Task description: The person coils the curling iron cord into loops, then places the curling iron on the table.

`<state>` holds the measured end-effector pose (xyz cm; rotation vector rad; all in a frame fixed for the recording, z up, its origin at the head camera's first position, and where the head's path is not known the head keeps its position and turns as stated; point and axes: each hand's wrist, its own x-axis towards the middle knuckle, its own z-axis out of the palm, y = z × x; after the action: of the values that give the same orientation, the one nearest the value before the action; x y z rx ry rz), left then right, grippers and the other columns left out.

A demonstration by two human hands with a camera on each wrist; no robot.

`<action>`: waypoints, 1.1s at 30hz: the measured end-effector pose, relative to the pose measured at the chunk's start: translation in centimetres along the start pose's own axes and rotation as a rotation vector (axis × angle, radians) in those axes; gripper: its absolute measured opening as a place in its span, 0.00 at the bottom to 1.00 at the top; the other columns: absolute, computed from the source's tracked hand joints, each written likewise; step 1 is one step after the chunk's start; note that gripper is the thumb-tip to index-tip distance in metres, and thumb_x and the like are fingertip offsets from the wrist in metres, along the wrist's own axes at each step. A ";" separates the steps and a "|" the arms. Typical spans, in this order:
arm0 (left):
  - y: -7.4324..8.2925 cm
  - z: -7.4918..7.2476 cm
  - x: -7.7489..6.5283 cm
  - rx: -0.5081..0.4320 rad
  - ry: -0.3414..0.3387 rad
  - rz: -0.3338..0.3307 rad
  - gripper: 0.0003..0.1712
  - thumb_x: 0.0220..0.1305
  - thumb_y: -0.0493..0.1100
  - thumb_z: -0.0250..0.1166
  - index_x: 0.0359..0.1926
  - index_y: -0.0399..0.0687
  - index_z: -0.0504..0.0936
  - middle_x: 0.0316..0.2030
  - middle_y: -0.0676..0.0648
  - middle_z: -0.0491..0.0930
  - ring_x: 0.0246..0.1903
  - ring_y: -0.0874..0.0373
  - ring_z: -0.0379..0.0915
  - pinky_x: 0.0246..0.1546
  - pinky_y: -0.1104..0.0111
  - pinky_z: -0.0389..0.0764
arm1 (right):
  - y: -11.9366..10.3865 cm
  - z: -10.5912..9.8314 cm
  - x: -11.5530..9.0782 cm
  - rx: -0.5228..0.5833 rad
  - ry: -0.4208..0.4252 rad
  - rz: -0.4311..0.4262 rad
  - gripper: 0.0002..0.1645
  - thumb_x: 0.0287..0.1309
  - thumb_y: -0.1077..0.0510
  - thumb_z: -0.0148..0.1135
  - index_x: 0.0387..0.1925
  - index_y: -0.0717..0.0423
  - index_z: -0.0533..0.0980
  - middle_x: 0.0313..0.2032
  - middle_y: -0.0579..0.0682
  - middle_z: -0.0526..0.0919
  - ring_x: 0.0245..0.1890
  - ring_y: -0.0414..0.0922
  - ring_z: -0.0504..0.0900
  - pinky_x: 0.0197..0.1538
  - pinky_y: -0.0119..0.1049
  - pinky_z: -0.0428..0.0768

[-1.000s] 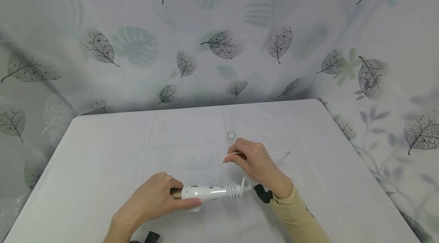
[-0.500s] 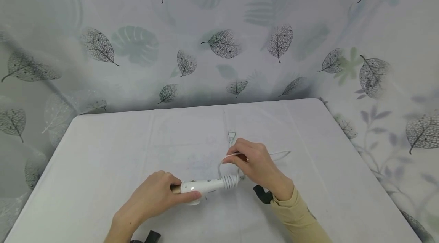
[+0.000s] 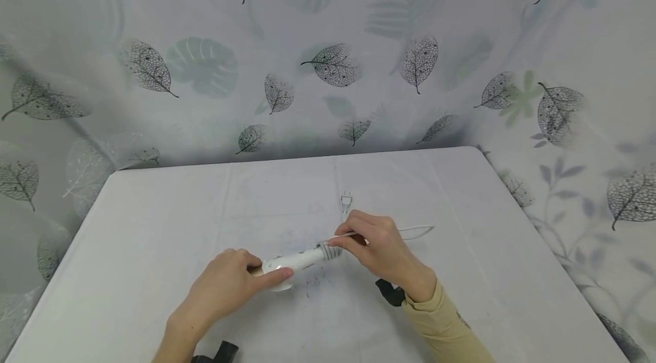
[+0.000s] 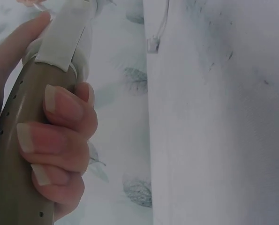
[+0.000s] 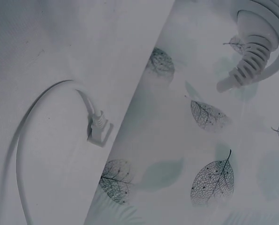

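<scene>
A curling iron (image 3: 302, 259) with a white handle is held level over the table, its handle pointing right. My left hand (image 3: 220, 286) grips its brownish barrel (image 4: 22, 108), fingers curled round it and thumb along the white part. White cord coils round the handle's far end, where a ribbed cord sleeve (image 5: 249, 61) shows in the right wrist view. Thumb and fingers of my right hand (image 3: 384, 243) pinch the cord right beside those coils. A loop of loose cord (image 3: 417, 232) lies behind that hand, and the plug (image 3: 346, 200) rests on the table beyond it.
The table (image 3: 169, 226) has a white cover. Leaf-patterned cloth (image 3: 287, 21) hangs behind and at both sides. Black wrist-camera pieces (image 3: 391, 293) show at both wrists.
My left hand has raised the curling iron's handle end and tilted it up toward the right hand. The cord's loose bend between coils and right hand has been drawn in.
</scene>
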<state>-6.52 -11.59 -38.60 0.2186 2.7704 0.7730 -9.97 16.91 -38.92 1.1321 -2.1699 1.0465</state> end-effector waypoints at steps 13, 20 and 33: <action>0.0 -0.4 0.0 0.024 0.058 -0.048 0.37 0.47 0.83 0.60 0.21 0.55 0.82 0.17 0.54 0.71 0.18 0.61 0.63 0.20 0.68 0.62 | 0.0 0.1 -0.2 -0.012 -0.030 0.027 0.10 0.53 0.60 0.75 0.32 0.53 0.79 0.25 0.41 0.74 0.22 0.31 0.67 0.26 0.17 0.66; -0.1 -0.4 0.1 0.033 0.085 -0.051 0.39 0.49 0.83 0.59 0.21 0.53 0.81 0.17 0.53 0.69 0.17 0.62 0.62 0.19 0.68 0.61 | 0.1 0.2 -0.2 -0.019 -0.031 0.028 0.08 0.60 0.54 0.71 0.32 0.52 0.80 0.24 0.40 0.73 0.22 0.31 0.66 0.26 0.18 0.66; -0.4 -0.6 0.2 0.045 0.141 -0.100 0.42 0.50 0.85 0.55 0.21 0.51 0.79 0.15 0.53 0.67 0.16 0.61 0.59 0.17 0.68 0.58 | 0.2 0.5 -0.1 -0.143 0.021 0.096 0.07 0.52 0.65 0.75 0.31 0.54 0.83 0.23 0.41 0.75 0.20 0.32 0.65 0.25 0.20 0.62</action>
<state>-6.93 -12.16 -38.30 0.0348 2.9072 0.7282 -10.13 16.68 -39.39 0.9568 -2.2628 0.9214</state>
